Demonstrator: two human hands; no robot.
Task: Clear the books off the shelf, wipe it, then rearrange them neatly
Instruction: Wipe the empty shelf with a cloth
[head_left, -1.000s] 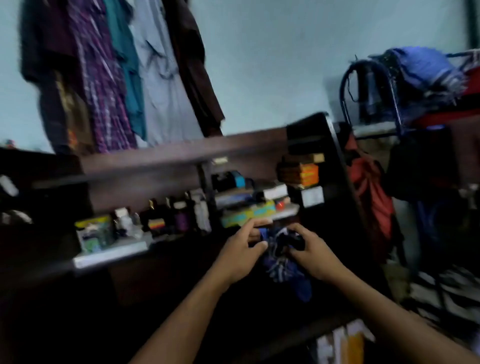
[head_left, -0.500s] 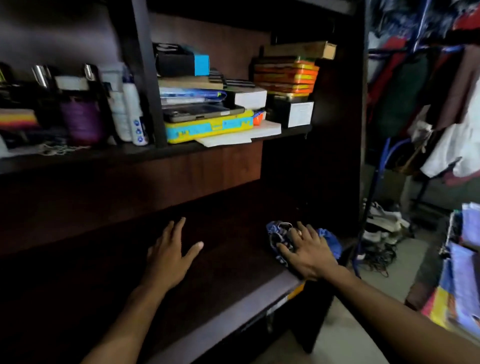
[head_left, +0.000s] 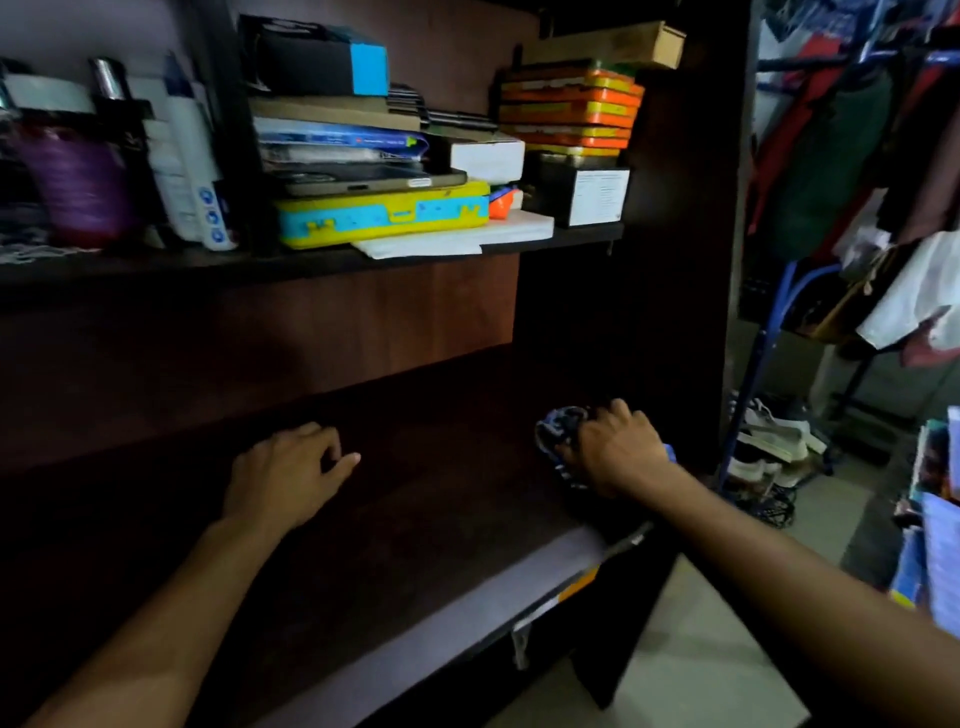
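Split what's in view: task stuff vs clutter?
Job:
lower shelf, bare and dark
cloth, gripped by right hand near the shelf's right end
left hand, over the shelf

Lying about:
yellow-blue case
orange stack
white bottle
purple cup
hanging clothes

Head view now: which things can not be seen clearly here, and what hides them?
- Crumpled blue patterned cloth: mostly covered by the right hand gripping it.
- Left hand: fingertips lost in shadow; contact with the dark wooden lower shelf unclear.
- White label on the black box: print too small.
- Purple container: blurred, dim.
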